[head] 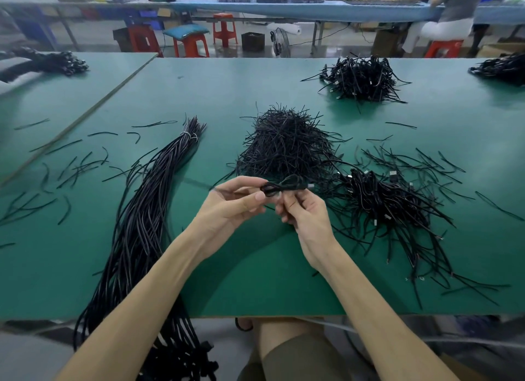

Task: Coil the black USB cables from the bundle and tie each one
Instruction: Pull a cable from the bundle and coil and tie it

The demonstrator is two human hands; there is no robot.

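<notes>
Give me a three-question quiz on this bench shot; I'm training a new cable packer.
1. True or false: the long bundle hangs over the table's near edge.
2. What do both hands hold? A) scissors B) a coiled cable C) tape
3. Fill in: the pile of short ties lies ___ the hands.

Key: 1 true. 2 B: left hand and right hand pinch it together. 3 beyond.
</notes>
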